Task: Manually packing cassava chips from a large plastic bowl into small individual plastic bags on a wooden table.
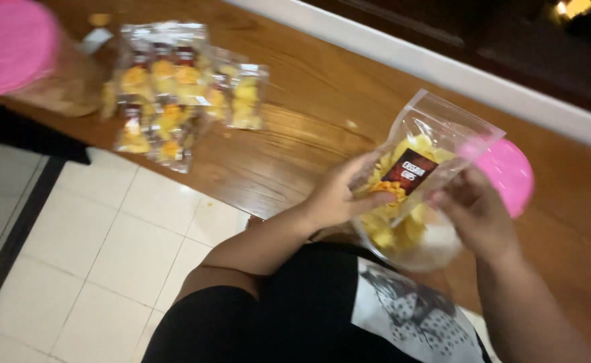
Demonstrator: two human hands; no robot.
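Observation:
I hold a clear plastic bag (421,144) with a dark label, partly filled with yellow chips, over a wooden counter (309,128). My left hand (339,195) grips the bag's left side, fingers against the chips. My right hand (477,212) holds the bag's right side. Under the bag sits a clear round container (409,245) with more yellow chips in it. A pink lid (510,171) lies just behind my right hand.
Several sealed bags of yellow chips (174,87) lie in a pile at the counter's far left. A jar with a pink lid (13,47) stands at the top left corner. White floor tiles (107,235) show below the counter edge.

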